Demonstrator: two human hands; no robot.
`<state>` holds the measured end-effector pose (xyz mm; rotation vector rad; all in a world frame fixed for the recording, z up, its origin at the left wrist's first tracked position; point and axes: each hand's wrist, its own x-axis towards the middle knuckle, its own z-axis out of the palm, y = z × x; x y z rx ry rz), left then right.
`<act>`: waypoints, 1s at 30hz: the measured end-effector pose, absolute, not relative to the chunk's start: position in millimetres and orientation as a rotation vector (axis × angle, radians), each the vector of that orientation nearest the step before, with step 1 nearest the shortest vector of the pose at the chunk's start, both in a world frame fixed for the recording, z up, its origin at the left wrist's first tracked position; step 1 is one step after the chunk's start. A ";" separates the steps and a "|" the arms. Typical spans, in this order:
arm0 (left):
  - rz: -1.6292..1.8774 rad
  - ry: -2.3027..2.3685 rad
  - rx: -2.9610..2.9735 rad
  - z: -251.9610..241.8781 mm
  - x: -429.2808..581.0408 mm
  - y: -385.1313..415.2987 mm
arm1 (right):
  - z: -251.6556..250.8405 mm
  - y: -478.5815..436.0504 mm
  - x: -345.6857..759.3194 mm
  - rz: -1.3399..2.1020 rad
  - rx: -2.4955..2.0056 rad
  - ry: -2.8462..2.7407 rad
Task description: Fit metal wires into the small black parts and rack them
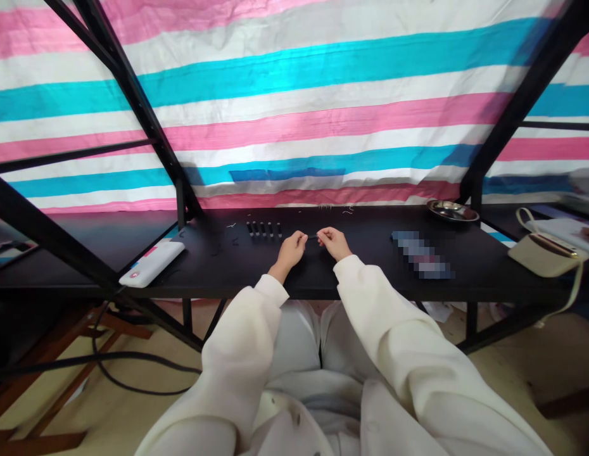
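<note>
My left hand and my right hand face each other over the black table, both with fingers pinched together. A short, thin dark stick-like piece spans the gap, one end in each hand; its exact kind is too small to make out. Left of my left hand, several small black cylinders with pale ends stand upright in a row. Small whitish scraps lie behind my hands along the table's back edge.
A white power bank-like case lies at the left. To the right are a blurred-out item, a shiny metal dish and a cream handbag. Black frame posts slant up on both sides before a striped sheet.
</note>
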<state>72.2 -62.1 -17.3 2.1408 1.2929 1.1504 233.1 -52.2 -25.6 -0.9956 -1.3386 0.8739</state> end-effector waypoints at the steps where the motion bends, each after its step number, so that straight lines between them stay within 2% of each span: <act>1: 1.154 1.298 2.147 -17.0 72.4 -62.5 | -25.7 -52.2 232.9 0.877 -0.993 -1.337; 17: 1.251 1.341 2.113 -12.1 73.2 -67.2 | -26.5 -51.4 232.5 0.894 -0.955 -1.318; 30: 1.327 1.317 1.961 -18.5 68.3 -58.4 | -25.4 -48.3 241.4 0.753 -1.068 -1.027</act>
